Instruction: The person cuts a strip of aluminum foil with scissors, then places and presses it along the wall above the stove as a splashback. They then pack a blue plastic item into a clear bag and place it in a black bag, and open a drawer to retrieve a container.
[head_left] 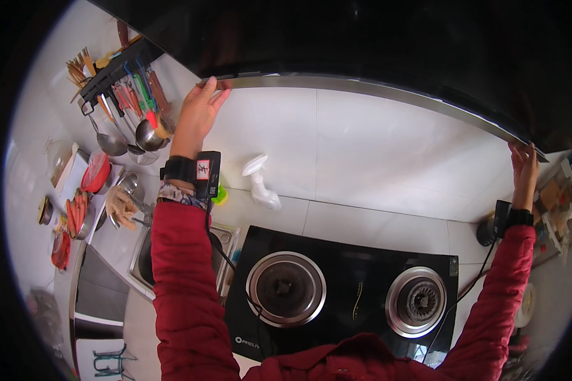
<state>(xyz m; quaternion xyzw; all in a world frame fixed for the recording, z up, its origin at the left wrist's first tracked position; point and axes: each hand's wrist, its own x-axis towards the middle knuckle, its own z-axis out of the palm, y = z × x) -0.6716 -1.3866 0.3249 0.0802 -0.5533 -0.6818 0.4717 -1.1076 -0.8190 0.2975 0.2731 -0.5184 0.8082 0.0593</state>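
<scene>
Overhead, a glossy black range hood (362, 41) spans the upper part of the head view, with a metal strip (368, 87) along its lower edge. Near the left end of this strip, my left hand (200, 111) grips the edge, thumb on the near side and fingers partly behind. At the far right end my right hand (523, 164) has its fingers curled up around the strip's corner. Both arms are raised and spread wide, in red sleeves. A black device is strapped to each wrist, with a cable running down.
Below lies a black two-burner gas stove (356, 254). A white spray bottle (262, 185) stands behind it by the tiled wall. To the left are a sink (227, 236), a utensil rack (124, 66) with hanging ladles, a red bowl (95, 173) and carrots (76, 213).
</scene>
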